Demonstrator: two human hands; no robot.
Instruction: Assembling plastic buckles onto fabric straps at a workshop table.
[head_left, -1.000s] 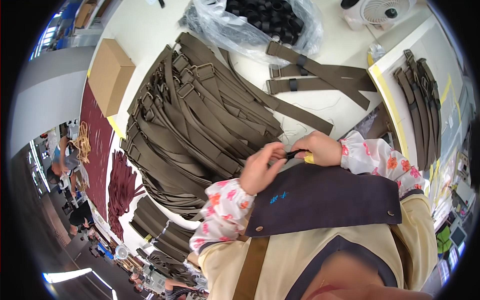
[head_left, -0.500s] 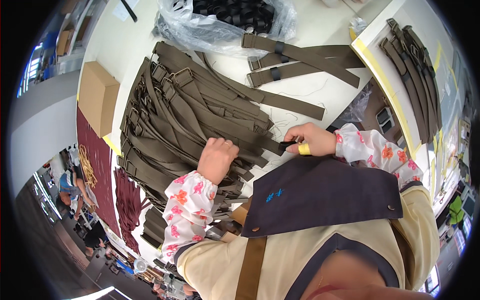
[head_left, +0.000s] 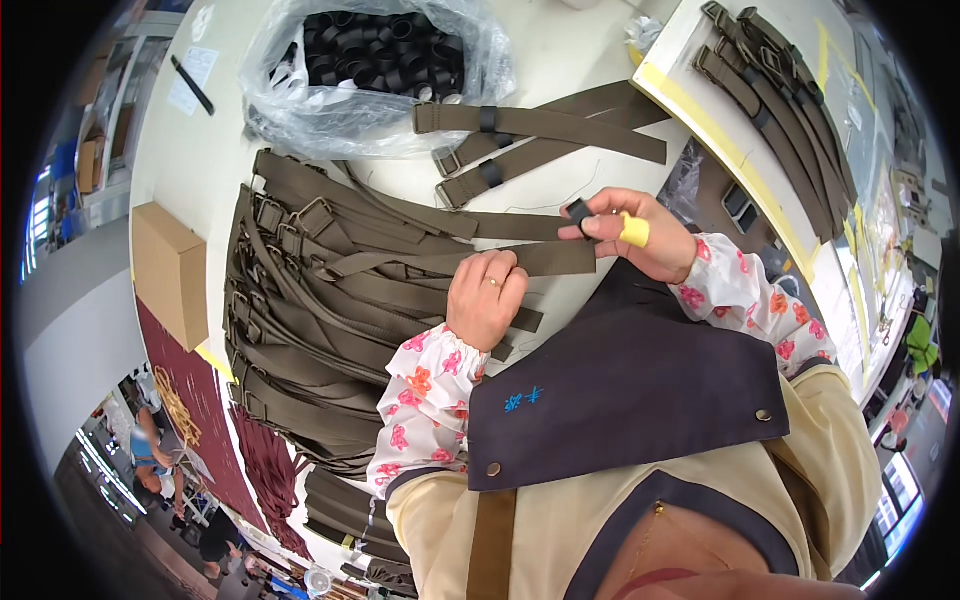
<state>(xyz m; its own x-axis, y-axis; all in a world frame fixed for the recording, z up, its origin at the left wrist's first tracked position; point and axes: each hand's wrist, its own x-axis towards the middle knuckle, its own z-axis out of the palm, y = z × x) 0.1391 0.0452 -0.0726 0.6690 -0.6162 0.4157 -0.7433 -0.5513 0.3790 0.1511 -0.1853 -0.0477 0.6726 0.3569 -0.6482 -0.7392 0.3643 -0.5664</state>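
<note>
In the head view, the left hand [head_left: 487,297] lies knuckles up, its fingers curled down and closed over an olive-brown webbing strap [head_left: 470,262] that runs across beneath them; a ring shows on one finger. The strap's free end reaches toward the right hand [head_left: 635,235], whose fingertips [head_left: 600,225] are pinched together on a small black slider buckle [head_left: 578,211], held right at the strap's end; one finger wears a yellow rubber cot [head_left: 634,231]. Just beyond the left fingers lies a big fanned pile of matching straps [head_left: 300,290] with metal rings. Beyond the right fingertips rest two loose straps [head_left: 540,130] already carrying black sliders, and further out a clear plastic bag [head_left: 360,70] full of black buckles. Well to the left of the left hand sits a brown cardboard box [head_left: 170,270] on the white table [head_left: 190,150]. To the right of the right hand, more straps [head_left: 780,100] lie on a pale board.
</note>
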